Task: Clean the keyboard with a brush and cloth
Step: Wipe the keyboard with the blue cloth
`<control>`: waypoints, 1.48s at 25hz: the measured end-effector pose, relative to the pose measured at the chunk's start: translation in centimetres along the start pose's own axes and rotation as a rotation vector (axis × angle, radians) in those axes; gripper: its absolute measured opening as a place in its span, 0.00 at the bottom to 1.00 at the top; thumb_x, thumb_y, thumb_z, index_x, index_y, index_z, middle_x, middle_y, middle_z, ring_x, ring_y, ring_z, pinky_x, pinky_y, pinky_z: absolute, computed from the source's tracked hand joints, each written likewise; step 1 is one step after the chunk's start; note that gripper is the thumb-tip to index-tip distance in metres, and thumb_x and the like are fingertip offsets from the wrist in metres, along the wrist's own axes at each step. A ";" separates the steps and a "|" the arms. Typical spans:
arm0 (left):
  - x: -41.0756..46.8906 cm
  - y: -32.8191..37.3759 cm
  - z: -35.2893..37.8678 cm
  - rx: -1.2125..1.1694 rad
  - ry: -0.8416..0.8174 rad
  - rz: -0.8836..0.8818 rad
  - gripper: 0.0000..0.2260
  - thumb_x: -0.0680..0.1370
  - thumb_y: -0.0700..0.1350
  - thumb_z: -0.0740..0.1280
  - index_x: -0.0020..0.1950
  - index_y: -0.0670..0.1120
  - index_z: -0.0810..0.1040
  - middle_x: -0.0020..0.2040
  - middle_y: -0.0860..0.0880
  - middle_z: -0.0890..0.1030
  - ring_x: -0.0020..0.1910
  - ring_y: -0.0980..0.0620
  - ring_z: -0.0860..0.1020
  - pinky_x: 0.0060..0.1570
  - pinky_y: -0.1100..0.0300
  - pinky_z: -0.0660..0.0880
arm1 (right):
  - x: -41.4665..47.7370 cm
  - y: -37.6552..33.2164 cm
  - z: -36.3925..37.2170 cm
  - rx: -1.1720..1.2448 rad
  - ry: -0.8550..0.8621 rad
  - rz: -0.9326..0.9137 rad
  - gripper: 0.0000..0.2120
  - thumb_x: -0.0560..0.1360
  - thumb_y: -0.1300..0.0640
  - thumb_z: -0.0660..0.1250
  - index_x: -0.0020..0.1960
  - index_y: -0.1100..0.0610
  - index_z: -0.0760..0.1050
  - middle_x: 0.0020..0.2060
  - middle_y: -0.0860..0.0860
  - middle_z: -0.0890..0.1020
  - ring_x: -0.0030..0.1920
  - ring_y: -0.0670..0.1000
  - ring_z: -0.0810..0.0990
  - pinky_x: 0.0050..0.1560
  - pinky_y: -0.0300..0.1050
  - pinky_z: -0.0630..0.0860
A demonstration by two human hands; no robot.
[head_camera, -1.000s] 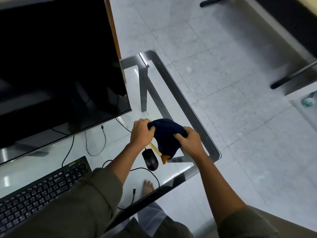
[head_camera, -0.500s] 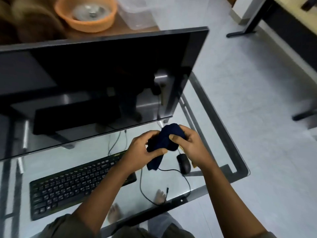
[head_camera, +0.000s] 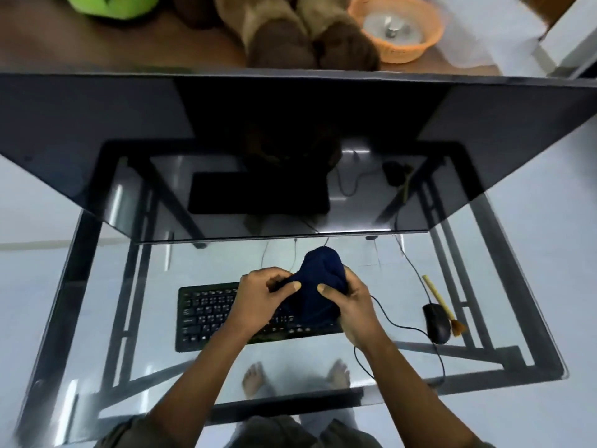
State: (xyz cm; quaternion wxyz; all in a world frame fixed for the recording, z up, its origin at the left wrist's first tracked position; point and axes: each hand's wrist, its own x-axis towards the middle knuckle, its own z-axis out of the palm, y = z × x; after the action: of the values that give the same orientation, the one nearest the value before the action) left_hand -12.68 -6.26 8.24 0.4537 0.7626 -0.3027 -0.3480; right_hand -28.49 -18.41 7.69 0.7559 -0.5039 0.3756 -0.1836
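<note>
Two hands hold the dark blue cloth (head_camera: pixel 319 286) just above the keyboard (head_camera: pixel 206 315). Left hand (head_camera: pixel 261 299) pinches one side, right hand (head_camera: pixel 352 305) grips the other. At 3 o'clock lie the mouse (head_camera: pixel 436 323) and brush (head_camera: pixel 444 305). Bunch the cloth snug, then wipe gently along each row.

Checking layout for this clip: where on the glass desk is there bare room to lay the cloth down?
Bare glass lies left of the keyboard and along the near edge of the desk. The right side is crowded: mouse, its cable and the brush. Both hands hold the cloth.
</note>
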 end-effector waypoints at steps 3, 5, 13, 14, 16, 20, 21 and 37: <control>-1.0 -6.0 -4.3 0.269 0.244 -0.096 0.19 0.74 0.55 0.74 0.59 0.46 0.81 0.54 0.49 0.83 0.52 0.52 0.81 0.56 0.54 0.79 | 2.6 0.9 0.2 -0.456 0.103 -0.091 0.21 0.71 0.71 0.71 0.60 0.54 0.81 0.52 0.51 0.85 0.53 0.50 0.83 0.58 0.57 0.80; -2.0 -10.7 -7.6 0.431 0.361 -0.286 0.29 0.73 0.61 0.72 0.66 0.44 0.75 0.61 0.42 0.79 0.61 0.42 0.76 0.60 0.46 0.75 | 5.1 1.8 -0.5 -0.841 0.096 -0.160 0.24 0.70 0.67 0.72 0.64 0.53 0.79 0.54 0.51 0.82 0.54 0.51 0.81 0.59 0.53 0.79; -4.2 -19.3 -10.1 0.375 0.256 -0.579 0.28 0.67 0.62 0.76 0.55 0.42 0.75 0.50 0.44 0.79 0.54 0.42 0.75 0.50 0.47 0.75 | 9.3 5.8 1.5 -1.498 -0.367 -0.196 0.19 0.77 0.47 0.69 0.67 0.48 0.76 0.64 0.51 0.75 0.64 0.56 0.71 0.63 0.54 0.65; -4.2 -19.3 -10.0 0.347 0.292 -0.570 0.27 0.67 0.60 0.77 0.54 0.42 0.75 0.50 0.45 0.78 0.53 0.43 0.75 0.48 0.48 0.75 | 9.7 6.2 3.2 -1.486 -0.410 -0.236 0.18 0.77 0.47 0.69 0.66 0.49 0.77 0.62 0.51 0.76 0.63 0.56 0.72 0.64 0.55 0.67; -4.2 -18.9 -9.6 0.327 0.331 -0.545 0.25 0.68 0.58 0.77 0.54 0.43 0.75 0.49 0.47 0.76 0.52 0.46 0.72 0.47 0.50 0.73 | 10.4 7.8 8.3 -1.471 -0.516 -0.333 0.18 0.76 0.47 0.70 0.65 0.49 0.78 0.62 0.53 0.77 0.62 0.57 0.73 0.63 0.58 0.69; -4.6 -18.7 -9.6 0.317 0.371 -0.523 0.23 0.68 0.56 0.78 0.53 0.45 0.73 0.47 0.51 0.73 0.51 0.48 0.70 0.47 0.52 0.72 | 10.5 11.3 21.6 -1.416 -0.628 -0.411 0.18 0.77 0.48 0.69 0.66 0.50 0.77 0.62 0.53 0.77 0.63 0.56 0.72 0.62 0.57 0.68; -4.7 -18.7 -9.5 0.317 0.380 -0.526 0.23 0.68 0.56 0.78 0.52 0.46 0.73 0.47 0.52 0.74 0.51 0.48 0.71 0.47 0.51 0.73 | 10.6 11.6 23.4 -1.424 -0.640 -0.416 0.18 0.77 0.49 0.68 0.66 0.51 0.77 0.61 0.53 0.77 0.62 0.56 0.72 0.61 0.57 0.69; -4.9 -18.9 -9.5 0.278 0.402 -0.526 0.24 0.68 0.59 0.77 0.51 0.46 0.71 0.48 0.51 0.74 0.50 0.50 0.69 0.50 0.47 0.74 | 11.7 7.6 9.2 -1.462 -0.573 -0.321 0.15 0.76 0.52 0.71 0.63 0.50 0.78 0.58 0.49 0.78 0.59 0.53 0.75 0.61 0.54 0.73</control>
State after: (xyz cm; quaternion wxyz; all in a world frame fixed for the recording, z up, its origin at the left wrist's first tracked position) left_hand -5.10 9.80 -4.22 0.2909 0.9221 -0.0452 -0.2513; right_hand -14.70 -17.18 -1.68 0.2659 -0.9470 0.1148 0.1389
